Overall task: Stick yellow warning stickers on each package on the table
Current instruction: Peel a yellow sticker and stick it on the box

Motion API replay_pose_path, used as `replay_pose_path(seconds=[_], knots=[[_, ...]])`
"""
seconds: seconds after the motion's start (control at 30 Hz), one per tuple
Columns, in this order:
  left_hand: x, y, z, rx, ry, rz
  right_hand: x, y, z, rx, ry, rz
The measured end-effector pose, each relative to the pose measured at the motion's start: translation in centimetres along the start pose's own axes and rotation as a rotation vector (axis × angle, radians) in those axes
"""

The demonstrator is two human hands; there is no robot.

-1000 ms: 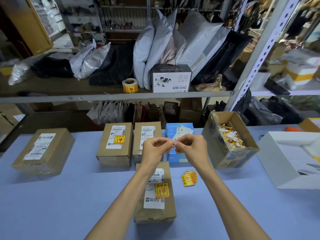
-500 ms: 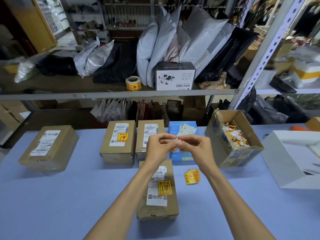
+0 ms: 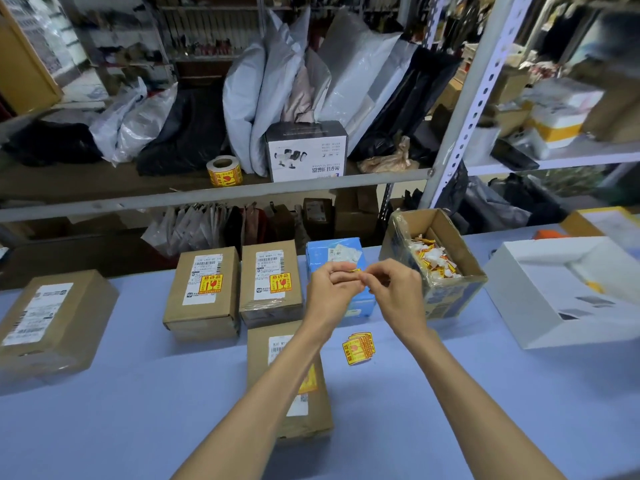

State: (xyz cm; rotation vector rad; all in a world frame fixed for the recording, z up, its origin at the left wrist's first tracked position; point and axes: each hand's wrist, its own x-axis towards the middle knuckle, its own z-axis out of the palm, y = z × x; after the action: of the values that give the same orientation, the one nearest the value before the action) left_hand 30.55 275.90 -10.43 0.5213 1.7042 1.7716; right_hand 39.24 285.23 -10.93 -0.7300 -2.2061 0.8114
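My left hand [image 3: 331, 289] and my right hand [image 3: 394, 293] meet above the blue package [image 3: 332, 252] and pinch one yellow warning sticker [image 3: 355, 270] between their fingertips. Two brown packages [image 3: 204, 292] [image 3: 270, 284] at the back each carry a yellow sticker. Under my left forearm lies a near brown package [image 3: 287, 382] with a sticker partly hidden by the arm. The brown package [image 3: 52, 320] at far left shows only a white label. A small stack of stickers [image 3: 359, 348] lies on the blue table [image 3: 138, 410].
An open cardboard box [image 3: 446, 292] of sticker scraps stands right of my hands. A white box [image 3: 561, 289] sits at far right. On the shelf behind are a sticker roll [image 3: 224, 170], a black-and-white carton [image 3: 306, 152] and several mailer bags.
Both hands stay together over the blue package; a yellow edge of the sticker now shows between the fingertips. The view has shifted slightly.
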Motion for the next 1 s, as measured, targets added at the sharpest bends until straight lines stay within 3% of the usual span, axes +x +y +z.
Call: replay_pose_path(seconds=[0.13,0.3,0.43,0.7,1.0], knots=[[1.8,0.1,4.1,0.137,-0.086,0.055,0.5,1.7,-3.5,0.068,0.064,0.076],[4.5,0.6,7.8,0.742,-0.283,0.389,2.1,5.8,-7.2,0.043,0.000,0.240],[7.2,1.3,9.2,1.145,-0.350,0.434,4.4,9.0,-9.0,-0.067,-0.073,0.340],[10.5,1.6,12.0,1.313,-0.305,0.405,10.3,12.9,-10.3,-0.175,-0.134,0.337],[8.7,0.0,8.9,1.225,-0.206,0.292,9.3,11.4,-7.8,-0.090,-0.192,0.242]])
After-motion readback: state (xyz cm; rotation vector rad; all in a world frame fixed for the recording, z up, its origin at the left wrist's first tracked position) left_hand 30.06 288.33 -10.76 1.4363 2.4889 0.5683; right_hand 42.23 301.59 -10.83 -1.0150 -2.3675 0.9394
